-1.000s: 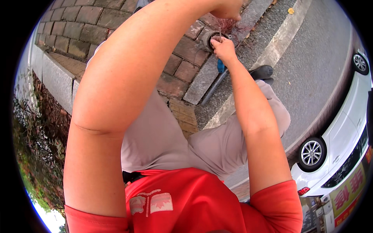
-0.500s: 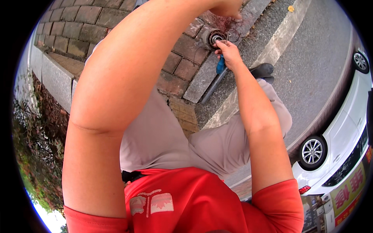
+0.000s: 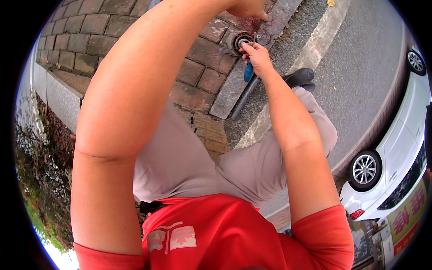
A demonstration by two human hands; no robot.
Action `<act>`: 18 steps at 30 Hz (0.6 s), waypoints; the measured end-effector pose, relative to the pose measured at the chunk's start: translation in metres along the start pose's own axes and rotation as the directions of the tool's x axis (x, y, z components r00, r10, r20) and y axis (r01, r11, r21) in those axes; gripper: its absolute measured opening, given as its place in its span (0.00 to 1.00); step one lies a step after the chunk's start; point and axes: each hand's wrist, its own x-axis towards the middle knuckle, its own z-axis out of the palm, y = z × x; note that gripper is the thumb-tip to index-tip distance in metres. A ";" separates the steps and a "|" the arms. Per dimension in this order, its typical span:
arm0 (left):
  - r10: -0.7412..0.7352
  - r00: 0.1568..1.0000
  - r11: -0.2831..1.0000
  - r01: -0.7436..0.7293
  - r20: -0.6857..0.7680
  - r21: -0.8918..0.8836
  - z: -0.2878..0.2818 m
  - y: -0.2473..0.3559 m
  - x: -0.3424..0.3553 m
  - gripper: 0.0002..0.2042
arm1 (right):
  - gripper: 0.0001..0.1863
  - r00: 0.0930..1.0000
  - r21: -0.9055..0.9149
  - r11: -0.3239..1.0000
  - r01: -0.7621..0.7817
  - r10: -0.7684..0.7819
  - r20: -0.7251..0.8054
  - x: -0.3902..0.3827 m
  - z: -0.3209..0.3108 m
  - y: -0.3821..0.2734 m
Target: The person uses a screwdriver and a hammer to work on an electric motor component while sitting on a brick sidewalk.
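At the top edge, my left hand (image 3: 248, 8) is partly cut off, so its grip is hidden. It hovers just above a round metal motor part (image 3: 239, 41) with dark rings inside, which rests where the brick paving meets the kerb. My right hand (image 3: 258, 59) is closed, its thumb and fingertips at the part's opening. From under its palm juts the blue handle (image 3: 248, 72) of a tool whose working end I cannot make out. A tangle of thin reddish copper wire (image 3: 266, 30) lies beside the part.
A grey metal bar (image 3: 245, 98) lies along the kerbstone (image 3: 221, 104). My dark shoe (image 3: 300, 77) stands on the asphalt beside a white painted line (image 3: 320, 42). A white car (image 3: 396, 148) is on the right, with bushes (image 3: 42, 166) at far left.
The whole view has shifted slightly, so hands and motor part appear a little further left and up. My right hand keeps its place at the part.
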 end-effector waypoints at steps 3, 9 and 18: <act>0.040 0.997 0.999 -0.039 0.072 -0.014 0.005 0.000 0.013 0.19 | 0.12 0.999 -0.031 1.000 -0.007 0.006 -0.032 0.001 -0.006 0.001; -0.016 0.999 1.000 0.016 0.036 0.009 0.002 0.003 0.003 0.21 | 0.15 0.998 -0.027 1.000 -0.011 0.009 -0.057 0.001 0.006 -0.008; 0.002 0.999 1.000 -0.003 0.033 0.030 0.003 -0.001 0.005 0.21 | 0.10 0.982 -0.082 0.996 0.029 -0.044 -0.184 0.015 0.016 -0.007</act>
